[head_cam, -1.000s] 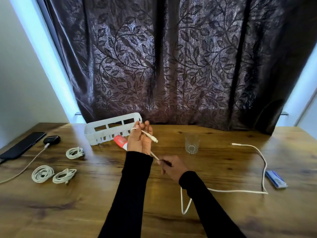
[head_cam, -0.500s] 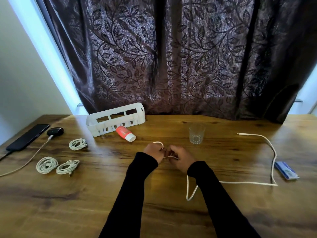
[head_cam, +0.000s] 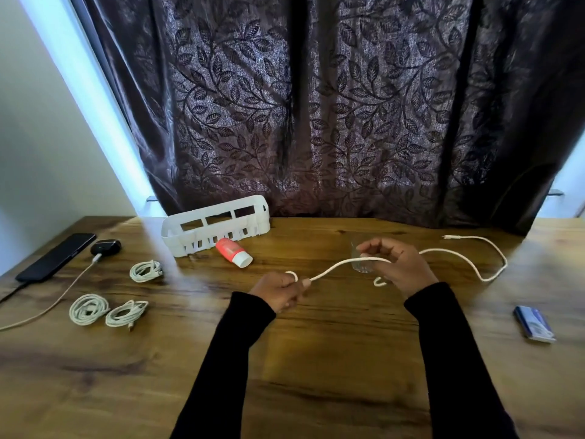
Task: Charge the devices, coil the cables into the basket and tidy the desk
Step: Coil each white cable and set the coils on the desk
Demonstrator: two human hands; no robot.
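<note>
Above the wooden desk (head_cam: 316, 359) your left hand (head_cam: 278, 291) and right hand (head_cam: 397, 264) pinch the white braided cable (head_cam: 335, 267); its trailing slack could topple the clear drinking glass (head_cam: 361, 267).

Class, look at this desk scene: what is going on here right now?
A person is coiling a white cable. The left hand grips its looped end, the right hand holds it further along, and the rest trails across the desk. Three coiled cables lie outside the white basket. A phone is plugged in.
</note>
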